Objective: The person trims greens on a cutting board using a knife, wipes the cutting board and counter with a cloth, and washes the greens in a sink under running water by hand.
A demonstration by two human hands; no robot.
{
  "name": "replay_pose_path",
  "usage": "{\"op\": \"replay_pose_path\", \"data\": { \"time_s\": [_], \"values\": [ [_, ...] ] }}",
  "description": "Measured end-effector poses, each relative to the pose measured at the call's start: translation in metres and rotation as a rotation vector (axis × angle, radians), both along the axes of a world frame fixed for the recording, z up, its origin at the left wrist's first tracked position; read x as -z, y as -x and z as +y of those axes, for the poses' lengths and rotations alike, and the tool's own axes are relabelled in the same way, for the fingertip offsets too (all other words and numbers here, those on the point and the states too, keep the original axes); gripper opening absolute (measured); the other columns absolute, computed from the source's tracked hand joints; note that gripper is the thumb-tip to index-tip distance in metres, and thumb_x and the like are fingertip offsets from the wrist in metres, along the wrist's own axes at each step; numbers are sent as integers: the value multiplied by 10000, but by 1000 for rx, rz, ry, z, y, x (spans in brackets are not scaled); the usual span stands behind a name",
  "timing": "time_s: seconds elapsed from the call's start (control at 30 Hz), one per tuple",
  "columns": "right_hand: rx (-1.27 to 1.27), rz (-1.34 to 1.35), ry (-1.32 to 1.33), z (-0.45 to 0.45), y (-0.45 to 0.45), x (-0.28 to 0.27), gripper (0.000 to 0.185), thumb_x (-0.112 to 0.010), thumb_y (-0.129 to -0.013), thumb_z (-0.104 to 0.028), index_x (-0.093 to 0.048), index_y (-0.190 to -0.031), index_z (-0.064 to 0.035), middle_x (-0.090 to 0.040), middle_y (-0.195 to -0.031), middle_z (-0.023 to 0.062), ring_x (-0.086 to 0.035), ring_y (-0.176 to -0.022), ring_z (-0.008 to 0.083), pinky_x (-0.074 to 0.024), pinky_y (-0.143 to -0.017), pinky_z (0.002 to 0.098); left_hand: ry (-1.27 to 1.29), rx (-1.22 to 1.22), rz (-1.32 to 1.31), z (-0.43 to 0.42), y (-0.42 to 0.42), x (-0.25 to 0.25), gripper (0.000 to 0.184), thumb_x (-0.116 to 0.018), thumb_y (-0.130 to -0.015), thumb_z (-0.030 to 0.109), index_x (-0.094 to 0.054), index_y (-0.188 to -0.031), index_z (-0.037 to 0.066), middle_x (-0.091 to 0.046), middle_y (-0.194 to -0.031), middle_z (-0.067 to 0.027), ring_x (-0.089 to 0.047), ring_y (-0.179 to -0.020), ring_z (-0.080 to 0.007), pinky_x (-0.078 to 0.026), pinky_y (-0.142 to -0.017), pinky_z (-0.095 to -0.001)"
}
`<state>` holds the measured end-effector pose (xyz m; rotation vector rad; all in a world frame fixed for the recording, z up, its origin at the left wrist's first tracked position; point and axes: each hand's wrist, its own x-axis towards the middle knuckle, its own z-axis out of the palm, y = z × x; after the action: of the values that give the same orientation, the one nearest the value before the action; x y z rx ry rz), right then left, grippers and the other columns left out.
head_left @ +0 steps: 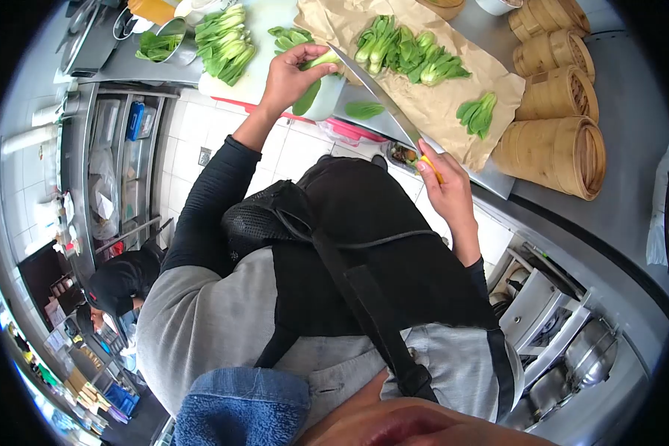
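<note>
My left hand (293, 78) is closed around a bok choy (322, 61), its pale stem end pointing right and its leaves hanging below my fingers. My right hand (447, 186) grips a long knife (383, 97) by its yellow handle. The blade slants up and left, and its tip end meets or nearly meets the stem end; I cannot tell if it touches. Beneath my left hand lies a pale cutting board (266, 70) with a bok choy pile (224, 44) on its left. A loose leaf (364, 110) rests near the counter edge, below the blade.
Brown paper (502, 93) at the right carries a row of bok choy (412, 56) and a separate small bunch (476, 114). Bamboo steamers (546, 154) line the far right. A metal container (180, 44) with greens stands at upper left. Another person (126, 279) bends near shelves at left.
</note>
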<state>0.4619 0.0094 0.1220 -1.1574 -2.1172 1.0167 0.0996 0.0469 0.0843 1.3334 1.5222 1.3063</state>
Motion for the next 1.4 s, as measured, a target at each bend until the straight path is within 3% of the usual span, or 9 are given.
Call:
{"op": "replay_pose_path", "data": {
  "time_s": [0.33,0.37,0.97,1.07,1.1,1.2,1.23,1.33,1.4],
  "values": [
    [-216,-81,160,3,74,50,376,-617,-970,-282,-623,-1314,-130,-681,-1115,224,-677,-990,350,-516,-850,353,133,-335,264,-59,54,81,321,-823,-782,172,-736,-1054,26,-728,-961,-128,-680,-844,-176,-540,-779,-290],
    [-215,-117,231,3,78,47,351,-621,-959,-250,-646,-1253,-60,-677,-1132,220,-657,-1039,375,-517,-894,389,117,-358,321,-63,54,88,315,-823,-780,182,-742,-1046,34,-727,-964,-133,-681,-853,-192,-539,-789,-297],
    [-160,-271,220,2,125,41,385,-569,-975,-340,-638,-1274,-108,-683,-1056,246,-644,-1020,414,-505,-888,449,124,-359,314,-59,60,90,318,-825,-764,203,-755,-1015,21,-730,-975,-142,-693,-902,-241,-545,-812,-324],
    [-169,-322,234,19,146,47,380,-533,-1004,-316,-621,-1297,-90,-701,-948,222,-691,-885,352,-523,-839,389,111,-322,269,-59,63,92,356,-821,-770,190,-734,-1066,14,-725,-1014,-148,-697,-914,-226,-547,-809,-320],
    [-162,-284,352,27,150,53,399,-527,-1008,-330,-610,-1317,-92,-697,-857,136,-665,-704,222,-531,-695,342,78,-296,258,-58,64,95,380,-818,-773,182,-721,-1099,14,-723,-1036,-148,-696,-925,-221,-547,-810,-320],
    [-141,-255,561,41,153,54,413,-529,-1010,-342,-601,-1334,-96,-633,-785,31,-554,-568,104,-473,-539,282,4,-250,233,-58,70,97,458,-805,-779,143,-672,-1200,23,-716,-1022,-119,-682,-906,-194,-536,-814,-307],
    [-137,-282,599,41,154,47,437,-519,-997,-351,-592,-1336,-85,-678,-827,142,-607,-592,174,-517,-650,325,-16,-241,227,-58,73,96,488,-801,-780,127,-654,-1235,27,-713,-1004,-104,-675,-891,-183,-531,-815,-301],
    [-110,-162,714,42,153,45,422,-517,-1004,-334,-592,-1336,-84,-651,-808,77,-562,-554,135,-493,-560,293,-24,-227,178,-59,82,62,507,-788,-787,86,-636,-1268,35,-669,-975,-58,-628,-867,-140,-495,-835,-266],
    [-84,-115,726,39,150,40,410,-505,-1021,-330,-579,-1340,-84,-583,-772,17,-513,-533,86,-446,-485,246,-89,-202,-196,-58,82,26,468,-750,-827,38,-619,-1276,32,-617,-1033,-37,-579,-901,-96,-464,-860,-250]
  ]
}}
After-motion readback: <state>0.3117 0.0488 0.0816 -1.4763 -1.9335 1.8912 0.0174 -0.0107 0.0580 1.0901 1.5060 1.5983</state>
